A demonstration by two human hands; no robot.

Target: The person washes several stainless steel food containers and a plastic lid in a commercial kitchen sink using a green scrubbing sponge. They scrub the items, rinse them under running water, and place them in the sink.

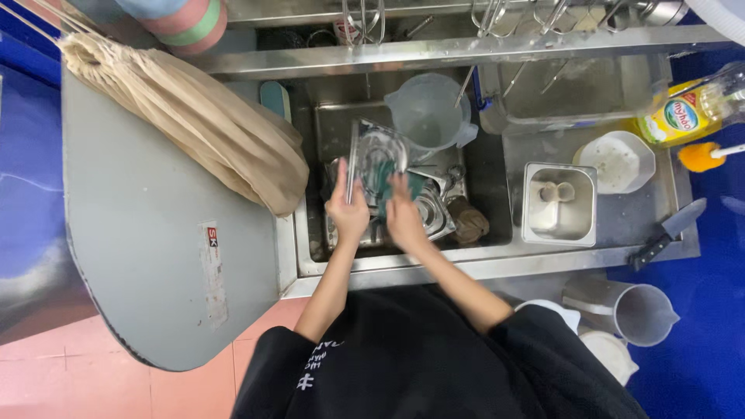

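I stand over a steel sink (306, 256). My left hand (347, 209) grips the edge of a round steel lid or plate (372, 151), holding it upright on its rim. My right hand (402, 213) presses a green scrubbing cloth (388, 174) against the plate's face; the hand is blurred. Below them in the basin lie several steel dishes (434, 213) and a brown sponge or rag (469, 221).
A clear plastic measuring jug (427, 116) stands at the back of the basin. To the right are a small steel pan (559, 203), a white tub (617, 159), a dish-soap bottle (687, 112) and a knife (667, 231). A grey board (147, 233) with a beige bag (209, 128) lies left.
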